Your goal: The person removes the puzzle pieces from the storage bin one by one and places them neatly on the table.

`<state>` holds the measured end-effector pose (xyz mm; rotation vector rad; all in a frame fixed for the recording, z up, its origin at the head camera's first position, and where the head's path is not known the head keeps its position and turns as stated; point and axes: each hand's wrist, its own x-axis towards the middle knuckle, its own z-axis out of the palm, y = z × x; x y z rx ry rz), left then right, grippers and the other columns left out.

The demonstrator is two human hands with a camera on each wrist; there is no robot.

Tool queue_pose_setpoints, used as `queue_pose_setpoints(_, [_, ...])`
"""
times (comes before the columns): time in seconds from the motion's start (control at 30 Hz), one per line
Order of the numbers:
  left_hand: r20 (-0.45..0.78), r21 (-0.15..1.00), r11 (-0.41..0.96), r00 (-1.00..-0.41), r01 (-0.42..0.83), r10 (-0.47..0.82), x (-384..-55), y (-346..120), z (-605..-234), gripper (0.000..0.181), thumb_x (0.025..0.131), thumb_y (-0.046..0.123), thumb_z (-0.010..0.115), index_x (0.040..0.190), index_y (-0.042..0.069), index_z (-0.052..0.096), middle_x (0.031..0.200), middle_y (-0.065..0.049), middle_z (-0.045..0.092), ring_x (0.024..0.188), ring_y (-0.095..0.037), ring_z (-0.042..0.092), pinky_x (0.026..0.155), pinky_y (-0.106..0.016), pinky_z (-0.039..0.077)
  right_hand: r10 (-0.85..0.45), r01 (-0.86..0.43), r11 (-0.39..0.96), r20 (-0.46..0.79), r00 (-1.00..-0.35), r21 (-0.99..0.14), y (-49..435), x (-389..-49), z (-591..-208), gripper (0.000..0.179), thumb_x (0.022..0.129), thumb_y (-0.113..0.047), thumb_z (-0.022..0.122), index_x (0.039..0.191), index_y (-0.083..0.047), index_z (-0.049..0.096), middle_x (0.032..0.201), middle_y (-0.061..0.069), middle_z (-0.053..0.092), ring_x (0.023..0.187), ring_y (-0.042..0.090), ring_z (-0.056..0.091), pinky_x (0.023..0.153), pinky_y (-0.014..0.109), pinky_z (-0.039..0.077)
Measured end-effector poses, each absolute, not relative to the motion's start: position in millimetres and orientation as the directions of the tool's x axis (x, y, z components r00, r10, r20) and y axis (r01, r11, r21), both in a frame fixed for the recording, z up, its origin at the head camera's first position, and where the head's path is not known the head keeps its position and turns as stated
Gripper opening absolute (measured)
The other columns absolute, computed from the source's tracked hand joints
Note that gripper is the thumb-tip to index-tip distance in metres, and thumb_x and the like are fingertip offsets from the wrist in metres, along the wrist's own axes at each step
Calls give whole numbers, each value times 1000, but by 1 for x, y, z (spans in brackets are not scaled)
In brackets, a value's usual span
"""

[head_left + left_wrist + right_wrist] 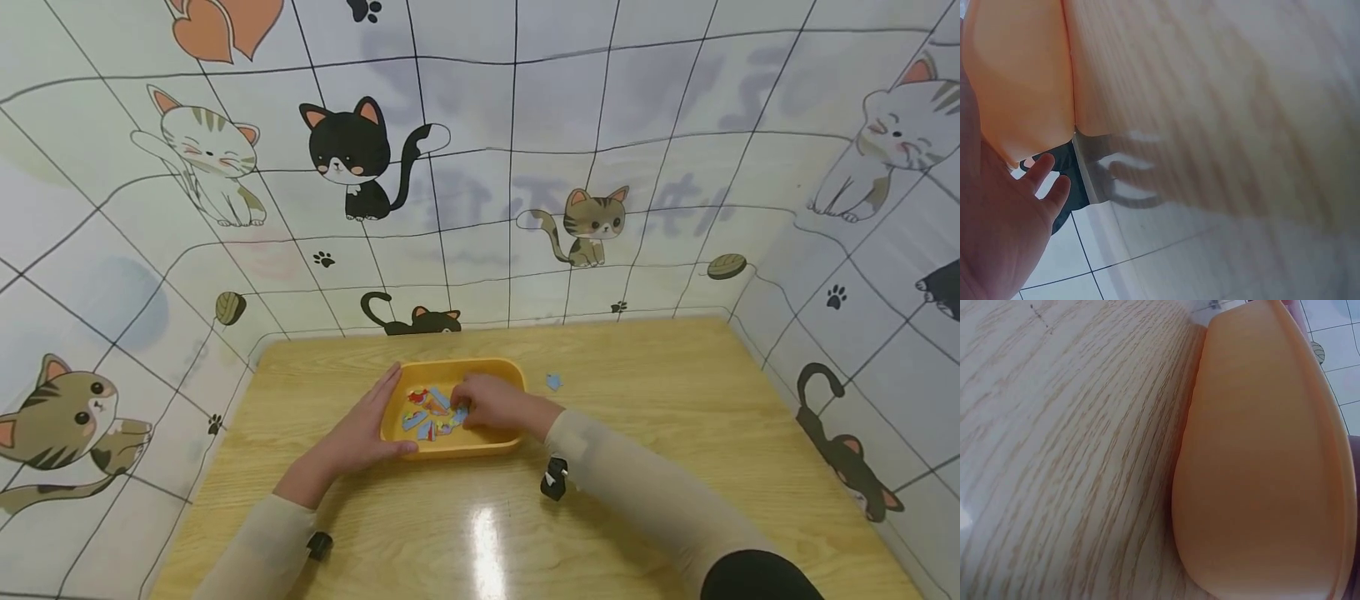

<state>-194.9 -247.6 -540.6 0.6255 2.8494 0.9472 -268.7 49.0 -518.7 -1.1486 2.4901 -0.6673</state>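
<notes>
Mostly light-blue, small pieces (415, 419) dot a yellow tray (465, 451); left fingers (384, 388) straight, right fingers (468, 400) bent, grip unclear.

Your counter (637, 400) was pale, wood-grained and glossy, with a bright glare (487, 550) near you. On it you had a yellow tray (465, 452) and, beside its right end, a small blue piece (553, 382).

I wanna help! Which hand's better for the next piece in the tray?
Probably the right hand: it's inside the yellow tray, by the pieces, while the left hand rests against the tray's side.
</notes>
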Motion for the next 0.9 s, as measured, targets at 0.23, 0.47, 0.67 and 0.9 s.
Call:
queue_pose_setpoints(0.23, [54,594,724,-915,351,399,-193,-247,-540,130,87,57,91,178,9,12,187,-6,6,168,-41,19,130,-66,25,-781,-643,565,-83,-620,-518,50,-270,-521,19,98,-13,87,115,-10,80,108,4,69,97,15,61,89,31,56])
queue_pose_setpoints(0.47, [47,595,727,-918,342,393,-193,-247,-539,131,87,56,92,179,10,11,187,-4,6,168,-41,19,130,-66,25,-779,-670,580,-75,-623,-462,49,-267,-519,19,96,-13,86,114,-10,81,106,2,68,94,14,62,86,31,56])
queue_pose_setpoints(0.67, [64,593,719,-911,363,406,-192,-248,-539,130,88,55,92,179,9,11,186,-9,7,168,-40,17,130,-65,25,-778,-694,594,-70,-625,-408,49,-263,-519,23,92,-13,84,113,-11,77,103,-1,63,89,12,58,82,29,54])
queue_pose_setpoints(0.9, [77,595,713,-910,371,408,-192,-248,-537,129,88,55,91,178,8,12,186,-9,8,168,-40,18,130,-66,26,-766,-667,601,-80,-638,-440,51,-263,-518,27,92,-19,84,114,-16,68,104,-2,59,91,13,56,80,29,51])
